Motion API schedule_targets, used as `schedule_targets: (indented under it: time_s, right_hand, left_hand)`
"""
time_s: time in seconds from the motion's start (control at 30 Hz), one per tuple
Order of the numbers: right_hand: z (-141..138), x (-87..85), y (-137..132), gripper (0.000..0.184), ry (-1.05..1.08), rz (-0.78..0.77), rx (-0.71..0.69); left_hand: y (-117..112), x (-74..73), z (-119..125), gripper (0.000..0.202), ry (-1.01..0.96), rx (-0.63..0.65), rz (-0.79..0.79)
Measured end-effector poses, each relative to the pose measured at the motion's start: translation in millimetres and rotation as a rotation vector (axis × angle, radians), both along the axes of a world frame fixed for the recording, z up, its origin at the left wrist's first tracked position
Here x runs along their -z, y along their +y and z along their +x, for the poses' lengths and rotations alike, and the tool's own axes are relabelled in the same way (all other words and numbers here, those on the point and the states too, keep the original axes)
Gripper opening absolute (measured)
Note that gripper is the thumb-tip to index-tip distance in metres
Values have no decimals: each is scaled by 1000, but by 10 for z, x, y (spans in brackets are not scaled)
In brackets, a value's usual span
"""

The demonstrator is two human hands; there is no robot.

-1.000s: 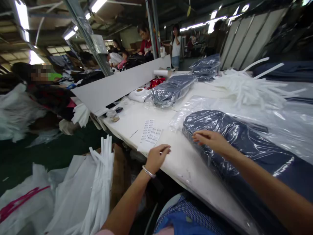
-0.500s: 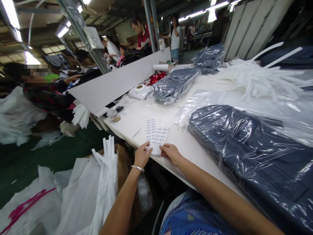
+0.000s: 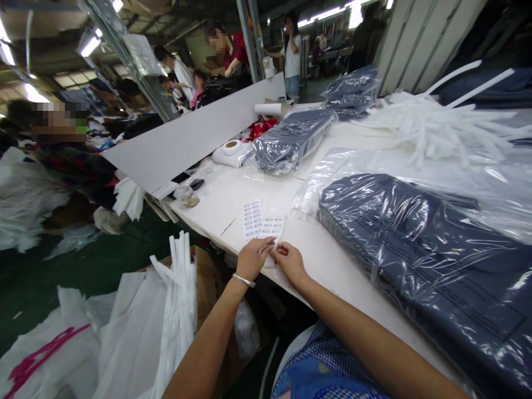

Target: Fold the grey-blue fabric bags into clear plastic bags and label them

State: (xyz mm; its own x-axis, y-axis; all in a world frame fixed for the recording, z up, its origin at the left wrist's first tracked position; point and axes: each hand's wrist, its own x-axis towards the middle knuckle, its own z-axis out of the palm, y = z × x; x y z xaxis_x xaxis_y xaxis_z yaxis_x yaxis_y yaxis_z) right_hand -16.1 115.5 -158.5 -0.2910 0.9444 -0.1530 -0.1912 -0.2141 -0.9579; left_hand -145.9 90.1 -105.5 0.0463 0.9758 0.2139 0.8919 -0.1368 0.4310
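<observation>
My left hand, with a silver bracelet at the wrist, and my right hand meet at the near edge of a white sheet of barcode stickers on the white table. Both hands pinch the sheet's near edge, fingers closed. A second sticker sheet lies just behind. To the right lies a dark blue folded garment in a clear plastic bag.
Farther back lie more bagged garments, a white tape roll, a pile of white strips and a long white board. White bags and strips stand on the floor left. Other people work at the back and left.
My right hand left the bagged garment and came to the sticker sheet beside my left hand. Both hands now pinch its near edge.
</observation>
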Motion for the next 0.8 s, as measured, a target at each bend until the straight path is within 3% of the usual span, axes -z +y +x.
schedule_targets:
  time_s: [0.2,0.4,0.6,0.8]
  right_hand:
    - [25,6,-45,22,-18,125,-28]
    - [31,46,-47,23,-84,231,-29]
    - [-6,58,-48,22,-82,196,-21]
    - [-22,38,-34,20,-102,128,-8]
  left_hand:
    - [54,-37,-73,24,18,36,-58]
    - [53,-50,-53,19,-48,-19,-72]
    - [94,17,-79,17,-275,-119,-63]
    - [157,111,-160,28,-634,-285,-64]
